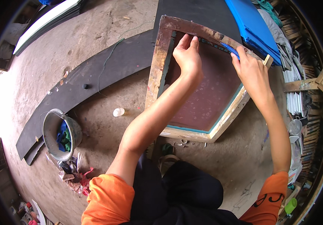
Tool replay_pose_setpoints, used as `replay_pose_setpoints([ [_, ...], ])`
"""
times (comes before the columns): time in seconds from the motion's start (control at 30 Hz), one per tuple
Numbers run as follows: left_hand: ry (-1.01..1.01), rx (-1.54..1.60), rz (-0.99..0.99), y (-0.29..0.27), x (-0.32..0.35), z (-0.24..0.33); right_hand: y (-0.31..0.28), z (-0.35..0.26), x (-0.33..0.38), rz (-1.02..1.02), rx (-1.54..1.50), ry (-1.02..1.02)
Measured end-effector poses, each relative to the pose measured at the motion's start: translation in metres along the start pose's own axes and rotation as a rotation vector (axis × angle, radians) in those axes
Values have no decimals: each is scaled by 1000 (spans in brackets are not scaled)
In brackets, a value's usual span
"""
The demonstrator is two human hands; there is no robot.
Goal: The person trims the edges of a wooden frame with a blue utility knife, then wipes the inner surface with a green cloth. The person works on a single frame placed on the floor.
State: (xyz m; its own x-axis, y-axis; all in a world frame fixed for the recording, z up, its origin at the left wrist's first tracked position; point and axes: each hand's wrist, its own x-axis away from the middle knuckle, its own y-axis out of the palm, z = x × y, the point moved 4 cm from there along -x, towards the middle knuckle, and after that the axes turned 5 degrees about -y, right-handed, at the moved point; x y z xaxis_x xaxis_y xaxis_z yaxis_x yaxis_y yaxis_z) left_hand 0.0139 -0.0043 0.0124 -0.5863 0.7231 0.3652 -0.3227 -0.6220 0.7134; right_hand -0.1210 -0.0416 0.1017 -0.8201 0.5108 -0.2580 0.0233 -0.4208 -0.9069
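A wooden-framed printing screen [152, 83] stands tilted in front of me, with dark mauve mesh [202, 95] and teal tape along its inner edges. My left hand [188, 56] is at the far inner edge of the frame, its fingers stretched up against the border, thumb and fingers apart. In my right hand [252, 69] is a slim blue pen-like tool [230, 49], its tip pointing left along the far inside edge of the frame. Whether it is a pen or a cutter cannot be made out. Pale round spots mark the mesh.
A grey bucket [77, 132] with blue and green cloth stands at the left, scraps [73, 178] beside it. A small white bottle [118, 112] is on the concrete floor. Black sheets [105, 63] lie beyond; blue sheets [255, 28] and a wooden rack [307, 85] are on the right.
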Motion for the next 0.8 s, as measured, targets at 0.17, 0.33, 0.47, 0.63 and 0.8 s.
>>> replay_pose_setpoints([
  [0.17, -11, 118, 5, -5, -2, -2, 3, 0, -6, 51, -17, -33],
  [0.33, -8, 75, 29, -10, -14, -8, 9, -2, -8, 67, -63, -41],
  [0.47, 13, -44, 61, -11, -26, -15, 9, -6, -13, 52, -52, -40],
  [0.63, 299, -442, 100, -10, -27, -15, 6, -6, -17, 12, -85, -5],
  [0.8, 311, -427, 42, -10, -34, -17, 2, -9, -20, -18, -88, 8],
])
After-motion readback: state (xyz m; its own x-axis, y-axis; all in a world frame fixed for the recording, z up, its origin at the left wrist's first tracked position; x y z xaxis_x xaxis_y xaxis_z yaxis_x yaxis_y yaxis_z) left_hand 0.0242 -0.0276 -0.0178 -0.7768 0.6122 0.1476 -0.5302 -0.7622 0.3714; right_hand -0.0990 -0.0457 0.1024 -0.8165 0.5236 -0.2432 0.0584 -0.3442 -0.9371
